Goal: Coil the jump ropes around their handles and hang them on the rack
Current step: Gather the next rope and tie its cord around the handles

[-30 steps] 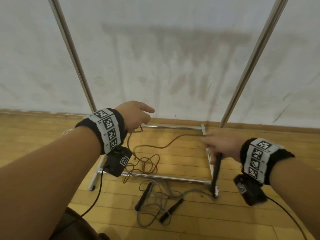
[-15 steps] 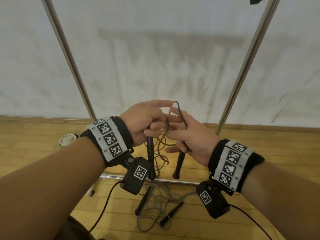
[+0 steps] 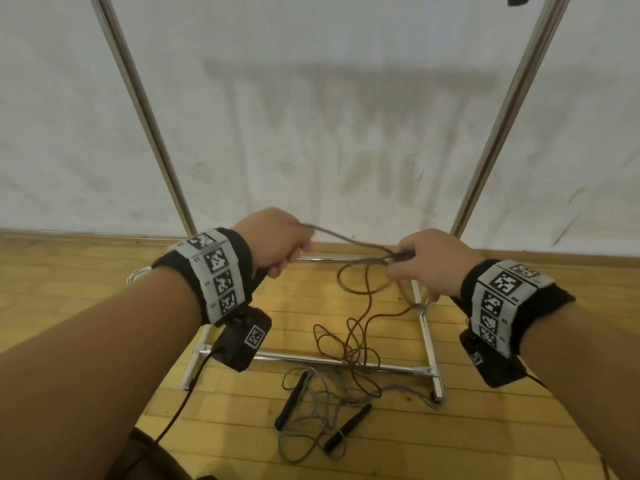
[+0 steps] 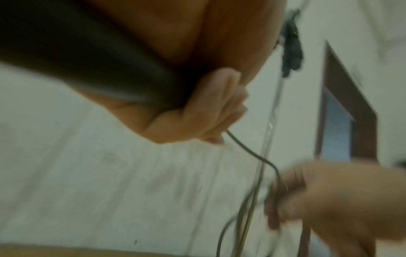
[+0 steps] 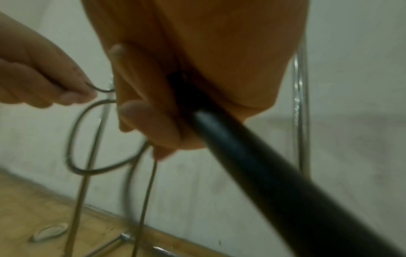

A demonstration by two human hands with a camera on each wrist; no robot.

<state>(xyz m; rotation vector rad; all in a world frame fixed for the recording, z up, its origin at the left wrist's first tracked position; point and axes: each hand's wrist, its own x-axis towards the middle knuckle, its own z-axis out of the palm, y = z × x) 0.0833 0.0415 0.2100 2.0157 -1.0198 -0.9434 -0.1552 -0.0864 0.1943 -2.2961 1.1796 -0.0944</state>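
A brown jump rope (image 3: 346,237) runs taut between my two hands, and the rest of it hangs in loops (image 3: 349,337) down to the floor. My left hand (image 3: 287,254) grips one black handle (image 4: 105,62), with the rope leaving its fingers (image 4: 219,111). My right hand (image 3: 401,268) grips the other black handle (image 5: 246,151) and pinches rope strands against it. A second rope, grey (image 3: 311,420) with two black handles (image 3: 292,403), lies tangled on the floor in front of the rack.
The metal rack has two slanted uprights (image 3: 145,109) (image 3: 502,116) and a floor frame (image 3: 426,327) against a white wall. A dark bundle (image 4: 292,45) hangs high on the rack. A white round thing (image 5: 50,232) lies on the wooden floor at the left.
Half a second ago my hands were together with both handles pointing down. They have since moved apart, drawing the brown rope taut between them.
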